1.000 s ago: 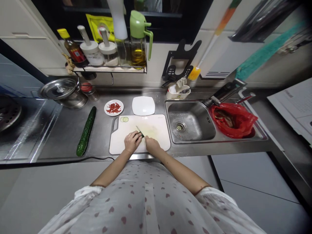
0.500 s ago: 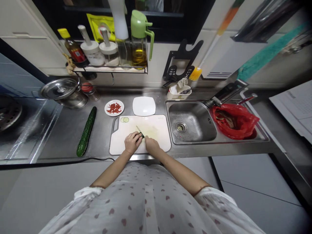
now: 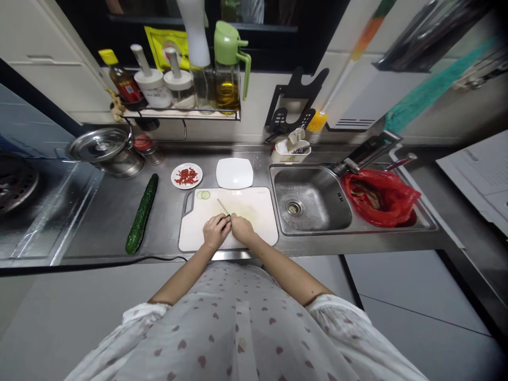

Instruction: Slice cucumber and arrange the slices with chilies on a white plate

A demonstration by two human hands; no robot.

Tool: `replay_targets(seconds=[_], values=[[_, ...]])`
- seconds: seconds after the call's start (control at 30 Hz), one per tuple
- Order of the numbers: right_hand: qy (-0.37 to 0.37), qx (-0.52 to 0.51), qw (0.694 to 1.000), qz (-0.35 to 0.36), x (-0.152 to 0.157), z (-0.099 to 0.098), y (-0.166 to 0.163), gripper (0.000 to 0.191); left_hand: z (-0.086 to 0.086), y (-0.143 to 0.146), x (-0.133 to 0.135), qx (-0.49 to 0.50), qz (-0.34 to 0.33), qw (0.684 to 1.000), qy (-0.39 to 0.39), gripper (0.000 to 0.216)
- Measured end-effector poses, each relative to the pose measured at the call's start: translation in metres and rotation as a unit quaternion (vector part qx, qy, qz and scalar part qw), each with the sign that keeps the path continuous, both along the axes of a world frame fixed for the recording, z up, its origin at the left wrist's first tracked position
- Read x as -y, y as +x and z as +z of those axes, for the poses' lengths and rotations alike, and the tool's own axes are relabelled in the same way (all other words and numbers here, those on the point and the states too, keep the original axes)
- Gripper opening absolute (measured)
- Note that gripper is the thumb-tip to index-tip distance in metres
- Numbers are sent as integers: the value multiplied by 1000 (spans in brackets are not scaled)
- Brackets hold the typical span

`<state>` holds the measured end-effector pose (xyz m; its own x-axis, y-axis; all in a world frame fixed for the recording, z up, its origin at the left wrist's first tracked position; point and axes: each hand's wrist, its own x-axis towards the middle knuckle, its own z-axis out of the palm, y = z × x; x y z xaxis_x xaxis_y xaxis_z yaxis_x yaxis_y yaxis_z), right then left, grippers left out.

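Observation:
My right hand point(image 3: 242, 228) is closed round the handle of a knife point(image 3: 223, 206), whose narrow blade points away and to the left over the white cutting board point(image 3: 254, 206). Close beside it, my left hand point(image 3: 216, 230) has its fingers curled over a small dark green piece of cucumber, mostly hidden under the fingertips. The two hands nearly touch at the knife. Pale cucumber slices point(image 3: 204, 195) lie at the board's far left corner. A whole cucumber point(image 3: 142, 214) rests on the steel counter to the left.
Behind the board are a small plate point(image 3: 175, 179) of chopped red bits and a white dish point(image 3: 234, 173). To the right lies a sink point(image 3: 317, 201), with a red plastic bag point(image 3: 397, 203) beyond it. A lidded pot point(image 3: 119, 161) and a seasoning rack point(image 3: 182, 114) stand at back left.
My right hand and the knife have shifted slightly left and away from me, closer to my left hand. The left hand stays nearly in place. The view has shifted slightly.

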<state>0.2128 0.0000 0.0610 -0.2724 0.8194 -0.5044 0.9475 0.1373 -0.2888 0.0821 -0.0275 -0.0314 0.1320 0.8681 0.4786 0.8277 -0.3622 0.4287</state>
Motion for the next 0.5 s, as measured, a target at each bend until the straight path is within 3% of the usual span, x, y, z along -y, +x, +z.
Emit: replay_targets(seconds=[0.5], values=[[34, 35, 999, 23, 27, -12, 20, 27, -2, 0, 0, 7, 0, 1000, -16, 20]])
